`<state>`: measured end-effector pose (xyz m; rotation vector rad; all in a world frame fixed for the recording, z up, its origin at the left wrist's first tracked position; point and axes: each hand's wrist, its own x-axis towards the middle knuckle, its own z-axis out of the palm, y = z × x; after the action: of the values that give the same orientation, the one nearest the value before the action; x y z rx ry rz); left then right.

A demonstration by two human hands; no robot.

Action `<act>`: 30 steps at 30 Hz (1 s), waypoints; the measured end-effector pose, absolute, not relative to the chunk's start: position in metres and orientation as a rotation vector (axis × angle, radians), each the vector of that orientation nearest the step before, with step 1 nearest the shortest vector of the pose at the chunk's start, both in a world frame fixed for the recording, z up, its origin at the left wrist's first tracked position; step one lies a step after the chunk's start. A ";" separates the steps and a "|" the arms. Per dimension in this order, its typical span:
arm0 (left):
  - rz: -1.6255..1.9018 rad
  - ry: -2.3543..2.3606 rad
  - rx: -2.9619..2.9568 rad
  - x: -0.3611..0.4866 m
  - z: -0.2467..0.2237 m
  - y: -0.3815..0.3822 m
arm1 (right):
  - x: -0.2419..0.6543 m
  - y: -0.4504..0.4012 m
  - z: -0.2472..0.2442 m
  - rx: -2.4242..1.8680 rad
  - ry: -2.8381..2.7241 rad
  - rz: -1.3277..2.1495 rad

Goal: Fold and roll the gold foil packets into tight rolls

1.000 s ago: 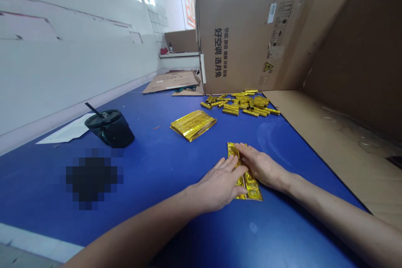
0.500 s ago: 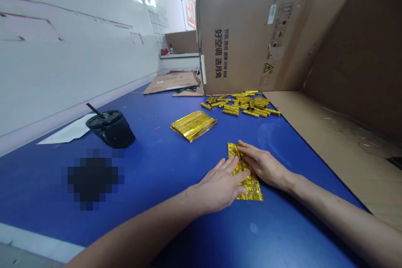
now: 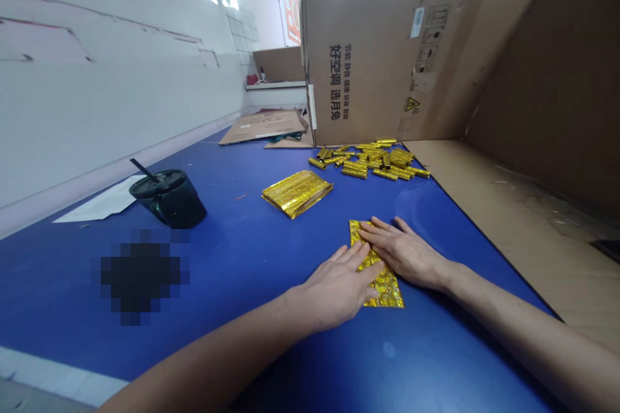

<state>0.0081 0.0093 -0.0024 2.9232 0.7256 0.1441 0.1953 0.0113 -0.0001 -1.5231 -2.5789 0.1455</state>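
A gold foil sheet (image 3: 389, 293) lay on the blue surface (image 3: 271, 251) before you, long axis running away and slightly leftward, your left hand (image 3: 339, 287) over it from the left, your right hand (image 3: 411, 255) over its far right part, both touching, neither nearer, fingers outstretched, clamped on nothing.

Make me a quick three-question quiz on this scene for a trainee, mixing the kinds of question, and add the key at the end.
1. What lies under both the left hand and the right hand?
2. True or false: the dark cup stands to the left of the flat gold stack.
3. Where do the small gold rolls lie?
A) Under the left hand
B) On the table, near the big cardboard box
C) Inside the dark cup

Key: 1. A gold sheet; 2. True; 3. B
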 end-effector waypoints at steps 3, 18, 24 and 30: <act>0.157 0.708 2.975 0.009 -0.003 0.003 | 0.196 0.012 -0.001 -1.525 -2.575 0.158; 0.191 0.636 2.976 0.007 0.000 -0.001 | 0.196 0.013 -0.008 -1.582 -2.551 0.090; 0.205 0.623 2.961 0.008 0.000 -0.001 | 0.198 0.014 -0.007 -1.554 -2.579 0.073; 0.216 0.608 2.954 0.007 -0.001 0.001 | 0.197 0.013 -0.005 -1.562 -2.595 0.065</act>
<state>0.0071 0.0005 -0.0009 2.9539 0.6080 0.2156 0.1971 0.0134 -0.0050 -1.5618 -2.5950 0.0649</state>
